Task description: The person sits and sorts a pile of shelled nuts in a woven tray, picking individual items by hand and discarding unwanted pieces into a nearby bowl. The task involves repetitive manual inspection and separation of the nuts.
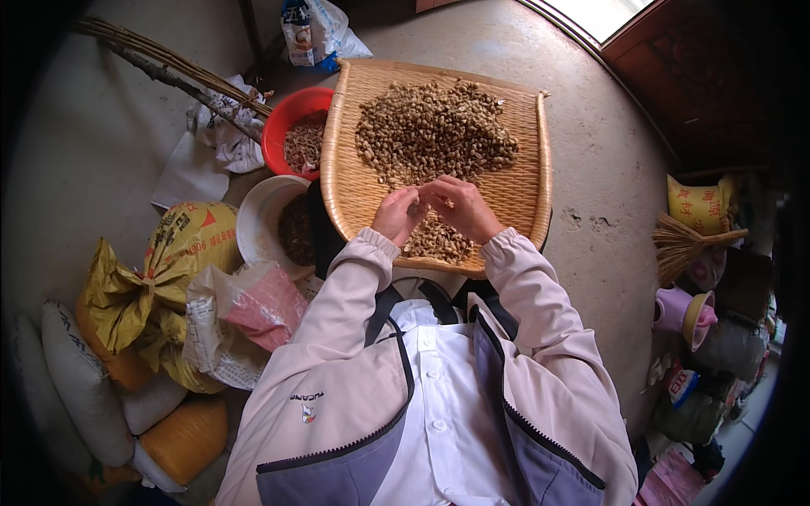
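Observation:
A woven winnowing basket with a rounded rim lies before me. A broad heap of small brown nuts or pods covers its far half, and a smaller pile lies at its near edge, under my wrists. Above the gap between them, my left hand and my right hand meet at the fingertips. A small greyish-brown piece, seemingly a nut, shows at the left thumb and fingers. My right fingers are bent and pinched against the left ones; what they hold is hidden.
To the left stand a red plastic basin and a white bucket, both with brown contents. Filled sacks crowd the lower left. Long sticks lean behind the basin. A straw broom and a pink plastic container stand right.

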Demonstrator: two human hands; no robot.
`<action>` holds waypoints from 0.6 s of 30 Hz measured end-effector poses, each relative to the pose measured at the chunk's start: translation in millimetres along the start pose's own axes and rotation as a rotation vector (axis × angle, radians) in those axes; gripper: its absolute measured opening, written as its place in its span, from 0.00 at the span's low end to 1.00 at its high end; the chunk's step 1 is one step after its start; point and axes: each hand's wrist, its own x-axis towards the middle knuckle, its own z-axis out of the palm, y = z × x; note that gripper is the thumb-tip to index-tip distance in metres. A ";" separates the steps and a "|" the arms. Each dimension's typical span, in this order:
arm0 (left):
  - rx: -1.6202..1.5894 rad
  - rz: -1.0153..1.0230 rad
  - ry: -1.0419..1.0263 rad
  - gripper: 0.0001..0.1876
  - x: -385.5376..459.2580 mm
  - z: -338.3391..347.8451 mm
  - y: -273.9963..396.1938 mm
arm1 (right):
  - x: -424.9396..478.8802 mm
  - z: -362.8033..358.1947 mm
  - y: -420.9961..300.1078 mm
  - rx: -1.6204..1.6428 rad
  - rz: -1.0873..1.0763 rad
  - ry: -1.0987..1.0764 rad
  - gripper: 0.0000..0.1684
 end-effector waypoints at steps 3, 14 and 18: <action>0.040 -0.032 -0.015 0.09 -1.7 1.9 1.1 | -5.9 -4.3 0.0 0.103 0.129 0.026 0.07; 0.005 -0.069 0.083 0.09 -8.2 9.1 -1.9 | -27.2 -13.4 -9.2 0.023 0.252 0.038 0.08; 0.033 -0.028 0.015 0.09 -4.2 4.8 -10.7 | -21.3 11.1 -5.9 -0.132 0.107 0.060 0.11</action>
